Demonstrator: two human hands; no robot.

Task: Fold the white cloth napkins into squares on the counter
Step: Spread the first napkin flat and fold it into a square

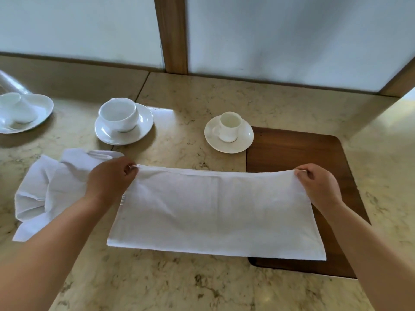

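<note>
Counter (179, 286): veined beige stone; frosted panels behind. Brown board (298, 153) under right hand (318, 187). Napkin (213, 212): white, folded into a long rectangle, flat between hands; left hand (110, 178) and right hand each pinch a far corner. Crumpled napkin (45, 191) beyond left hand.

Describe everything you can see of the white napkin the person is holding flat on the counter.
The napkin is plain white woven cloth, lying as a long rectangle, seemingly folded once, with faint creases. Its far edge is pinched at both corners: the left hand grips one, the right hand the other. Most of it rests on the marble counter; its right end overlaps a dark wooden board. It appears to lie apart from the crumpled cloth on its left.
</note>
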